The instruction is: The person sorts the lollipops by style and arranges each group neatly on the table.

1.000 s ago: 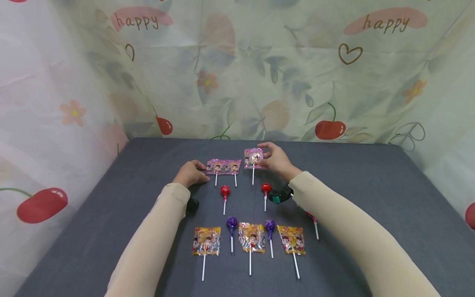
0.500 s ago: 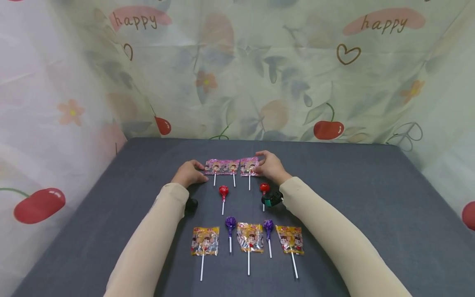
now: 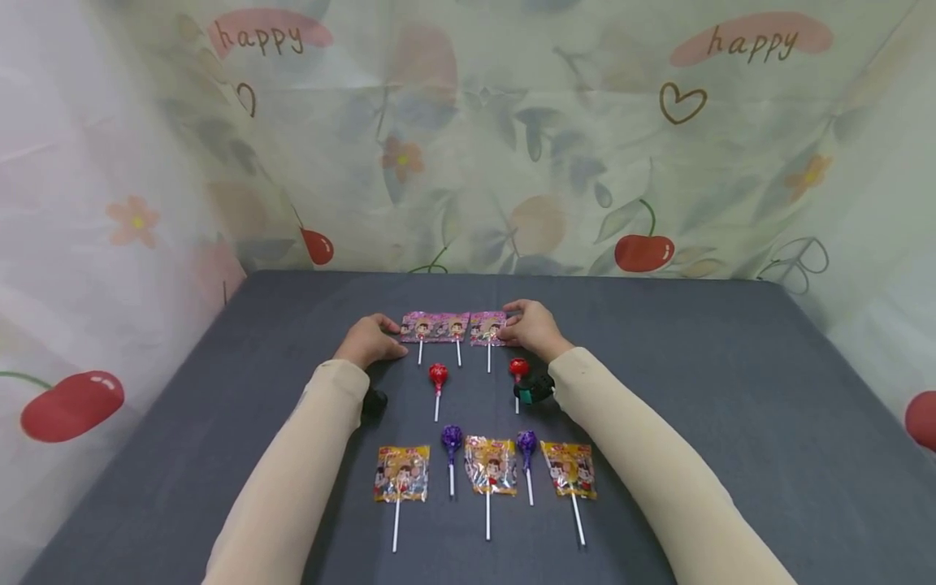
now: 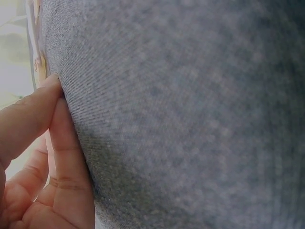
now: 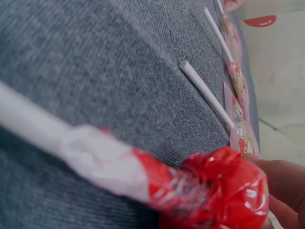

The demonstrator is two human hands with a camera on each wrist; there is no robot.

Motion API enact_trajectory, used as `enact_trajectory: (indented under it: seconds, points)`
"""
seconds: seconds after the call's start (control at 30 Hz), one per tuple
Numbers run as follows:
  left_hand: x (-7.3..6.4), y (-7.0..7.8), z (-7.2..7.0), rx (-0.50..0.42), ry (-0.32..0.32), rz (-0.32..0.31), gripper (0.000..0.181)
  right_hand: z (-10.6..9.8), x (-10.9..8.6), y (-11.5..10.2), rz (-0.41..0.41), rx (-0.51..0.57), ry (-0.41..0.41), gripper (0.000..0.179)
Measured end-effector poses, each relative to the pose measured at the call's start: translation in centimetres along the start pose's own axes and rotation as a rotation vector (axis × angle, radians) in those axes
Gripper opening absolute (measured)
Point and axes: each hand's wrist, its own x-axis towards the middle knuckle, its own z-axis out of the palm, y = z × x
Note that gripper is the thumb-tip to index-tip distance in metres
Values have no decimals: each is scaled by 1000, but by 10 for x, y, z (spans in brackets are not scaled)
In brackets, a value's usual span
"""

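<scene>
Three flat lollipops in pink printed wrappers lie in a row toward the table's far side, sticks toward me. My right hand (image 3: 537, 329) pinches the right edge of the rightmost pink lollipop (image 3: 486, 329), its thumb on the wrapper. At the row's other end, my left hand (image 3: 371, 340) rests on the table with fingertips right at the edge of the leftmost pink lollipop (image 3: 419, 327); its thumb lies apart, below the wrapper. The middle pink lollipop (image 3: 452, 328) overlaps its left neighbour. In the right wrist view a red round lollipop (image 5: 224, 186) looms close, before the right fingers.
Nearer me, another red lollipop (image 3: 438, 375) lies between the forearms. The front row alternates yellow-wrapped lollipops (image 3: 401, 474) and purple round lollipops (image 3: 452, 439). A dark grey cloth (image 3: 695, 366) covers the table; a printed curtain (image 3: 468, 162) hangs behind.
My right hand has brought the rightmost pink lollipop down and left, into line beside the other two. The right forearm moved left, now covering the pink lollipop seen beside it. The left hand stayed.
</scene>
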Motion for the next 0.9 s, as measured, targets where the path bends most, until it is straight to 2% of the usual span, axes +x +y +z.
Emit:
enact_trajectory:
  seconds: [0.4, 0.67, 0.9]
  points:
    - [0, 0, 0, -3, -4, -5, 37, -1, 2, 2, -18, -62, -1, 52]
    - [-3, -1, 1, -1, -2, 6, 37, 2, 6, 6, 14, -54, 10, 51]
    - [-3, 0, -1, -18, 3, 10, 38, 2, 7, 3, 6, -43, 15, 50]
